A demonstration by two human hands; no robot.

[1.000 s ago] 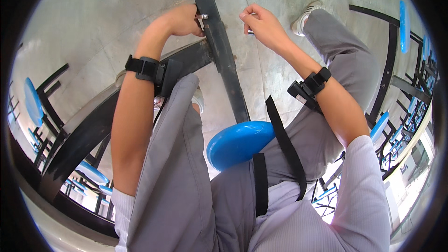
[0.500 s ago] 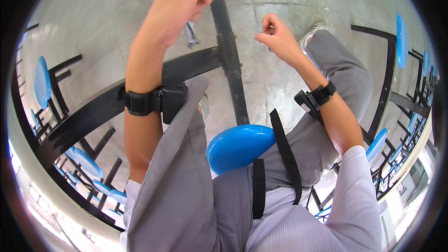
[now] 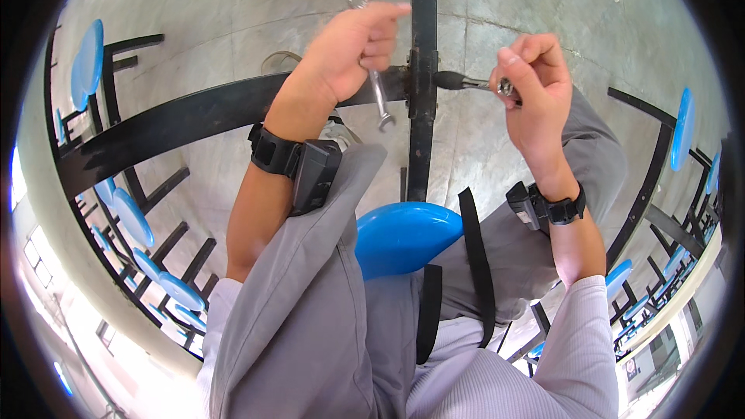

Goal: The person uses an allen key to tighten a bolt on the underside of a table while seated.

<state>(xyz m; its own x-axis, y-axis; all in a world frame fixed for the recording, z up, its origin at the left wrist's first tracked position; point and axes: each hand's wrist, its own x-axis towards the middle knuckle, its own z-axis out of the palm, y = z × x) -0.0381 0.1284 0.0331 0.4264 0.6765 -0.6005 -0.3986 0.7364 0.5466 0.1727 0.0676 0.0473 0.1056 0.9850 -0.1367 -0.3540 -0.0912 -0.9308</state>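
Wrench of shiny silver metal [image 3: 378, 93], long and slim, sits in the left hand [image 3: 351, 45] — the last fingers curled round its shaft, the index finger stretched toward the right hand. Its ring end shows just beyond the knuckles, and its forked end hangs below the curled fingers. Out to the right, the right hand [image 3: 541, 81] is narrow, thumb and fingers pinched on a black-handled tool with a silver metal shaft [image 3: 461, 80]; the handle points left, toward the other hand. A round silver end shows at the right thumb, but I cannot tell whether it belongs to that tool. Between the two hands runs a straight black metal beam [image 3: 423, 27], and behind the left hand a curved black metal beam [image 3: 178, 127] meets it. Nearer the body than both hands is a round, glossy blue seat [image 3: 407, 239] — grey concrete floor [image 3: 481, 136] spreads beneath.
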